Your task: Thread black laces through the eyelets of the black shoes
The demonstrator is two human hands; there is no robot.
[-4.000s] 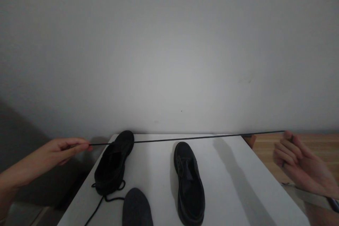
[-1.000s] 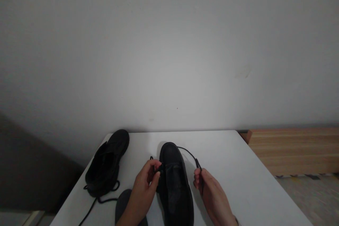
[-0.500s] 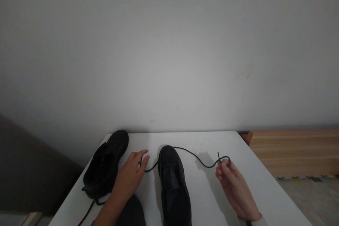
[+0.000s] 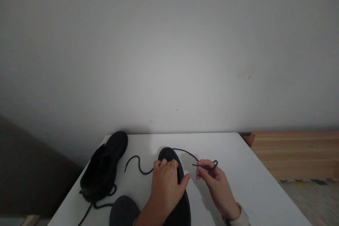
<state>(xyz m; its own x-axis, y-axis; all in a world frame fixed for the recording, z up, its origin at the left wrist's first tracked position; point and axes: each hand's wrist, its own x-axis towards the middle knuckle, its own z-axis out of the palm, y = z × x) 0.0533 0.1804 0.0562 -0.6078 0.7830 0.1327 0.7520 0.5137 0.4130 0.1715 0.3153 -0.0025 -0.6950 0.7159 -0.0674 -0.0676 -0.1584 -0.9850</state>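
Grey wall [image 4: 174, 49] fills the upper part of the view, brightest at its middle and falling into shadow toward eight o'clock. Below it stands a white table [image 4: 254, 190], its back edge close to the wall. Past the table's side, toward three o'clock, lies a wood-grained surface [image 4: 296, 155].

Two black shoes rest on the table, soles down. The central shoe [image 4: 182, 212] points its toe near eleven o'clock; the other shoe [image 4: 103, 171] sits well apart, at nine o'clock from it, toe turned to one o'clock. A rounded grey insole [image 4: 124, 212] lies between them, at eight o'clock from the central shoe.

Both of the person's hands are at the central shoe. The left hand [image 4: 168, 180] lies across its front, fingers bent over the upper, thumb spread toward two o'clock; the fingertips are hidden, so whether they grip anything cannot be told. The right hand [image 4: 215, 180], at three o'clock, pinches a black lace [image 4: 186, 152], whose tip sticks out toward nine o'clock. From that hand the lace runs to the shoe's toe. Opposite, a loose lace end [image 4: 143, 173] curves out toward nine o'clock.
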